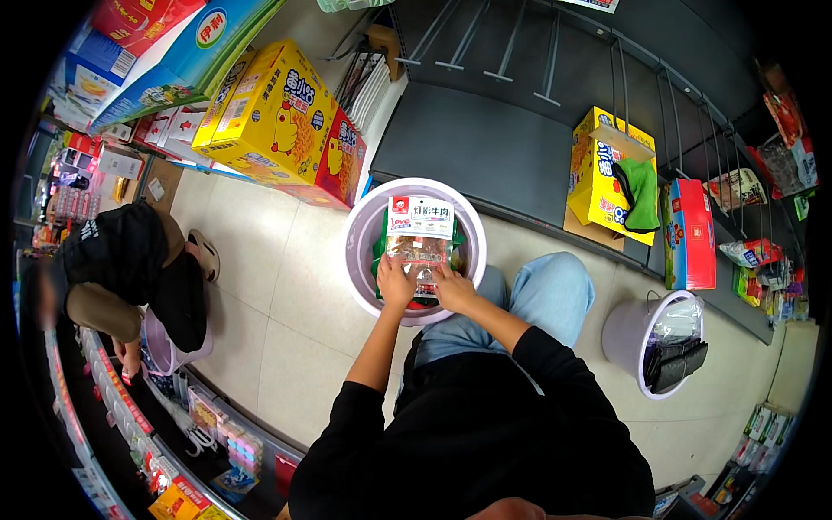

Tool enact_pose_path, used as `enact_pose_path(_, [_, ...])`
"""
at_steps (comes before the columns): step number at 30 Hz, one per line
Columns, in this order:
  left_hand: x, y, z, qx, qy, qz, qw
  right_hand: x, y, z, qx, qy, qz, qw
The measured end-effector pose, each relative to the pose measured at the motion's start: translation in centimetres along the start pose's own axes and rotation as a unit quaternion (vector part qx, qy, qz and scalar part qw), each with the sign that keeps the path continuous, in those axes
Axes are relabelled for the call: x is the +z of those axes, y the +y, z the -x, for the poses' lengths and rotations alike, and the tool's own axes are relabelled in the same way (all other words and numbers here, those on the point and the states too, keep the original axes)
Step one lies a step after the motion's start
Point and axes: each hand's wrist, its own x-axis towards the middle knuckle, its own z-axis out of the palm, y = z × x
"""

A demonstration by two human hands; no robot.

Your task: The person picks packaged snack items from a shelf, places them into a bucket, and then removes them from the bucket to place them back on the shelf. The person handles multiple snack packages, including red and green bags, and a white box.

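Observation:
A clear-fronted packet of snack food, with a white and red printed top, lies over the mouth of a pale purple plastic bucket. My left hand grips the packet's lower left edge. On the lower right edge, my right hand has its thumb and fingers on the same packet. Beneath it, green packets show inside the bucket, mostly covered. The bucket stands on the tiled floor just ahead of my knees.
Dark metal shelving with bare hooks rises ahead. It holds a yellow carton with a green cloth and a red box. Yellow cartons stand at left. Another bucket is right; a person crouches left.

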Motion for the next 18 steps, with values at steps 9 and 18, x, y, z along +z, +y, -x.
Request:
enact_pose_path(9, [-0.4, -1.1, -2.5, -0.144, -0.076, 0.090, 0.983, 0.4, 0.5, 0.1, -0.009, 0.010, 0.032, 0.999])
enact_pose_path(18, [1.3, -4.9, -3.3, -0.290, -0.142, 0.392, 0.861, 0.8, 0.8, -0.2, 0.014, 0.051, -0.037, 0.998])
